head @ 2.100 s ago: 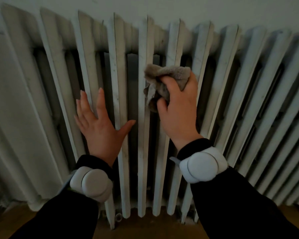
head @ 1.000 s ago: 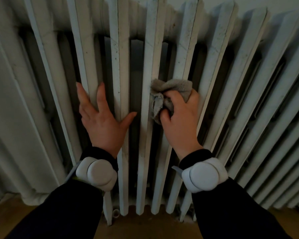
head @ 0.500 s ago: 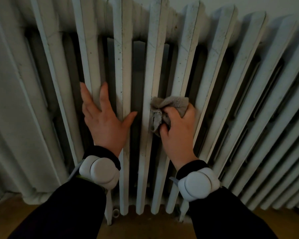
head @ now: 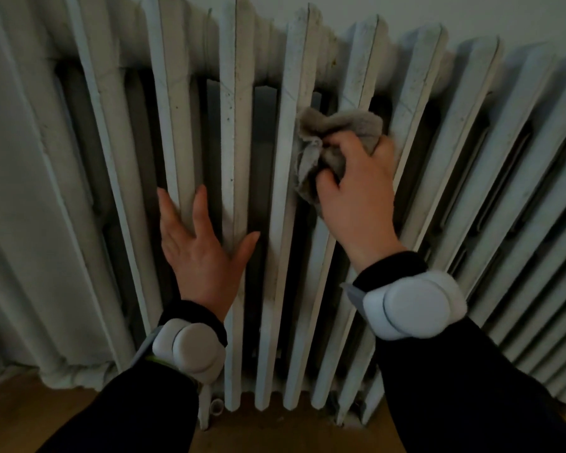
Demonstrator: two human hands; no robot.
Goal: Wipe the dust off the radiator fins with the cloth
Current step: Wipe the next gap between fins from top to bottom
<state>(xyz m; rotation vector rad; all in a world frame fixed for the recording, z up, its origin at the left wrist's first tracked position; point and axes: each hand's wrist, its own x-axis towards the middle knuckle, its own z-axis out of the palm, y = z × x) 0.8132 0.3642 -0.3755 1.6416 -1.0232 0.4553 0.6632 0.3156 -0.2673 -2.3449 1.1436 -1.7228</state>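
- The white ribbed radiator (head: pixel 262 158) fills most of the view, its tall fins standing against a pale wall (head: pixel 471 11) above a wooden floor (head: pixel 30 416).
- The right hand (head: pixel 356 191) presses against the upper half of the fins right of centre, its fingers (head: pixel 343 142) closed around the cloth.
- The left hand (head: pixel 200 253) lies flat on the fins lower down and to the left, fingers spread open and holding nothing.
- The grey cloth (head: pixel 337 135) is bunched up in the right hand, touching the fins just below the radiator's top.
- Each wrist carries a white wrist device (head: pixel 412 308) over a dark sleeve (head: pixel 487 387).
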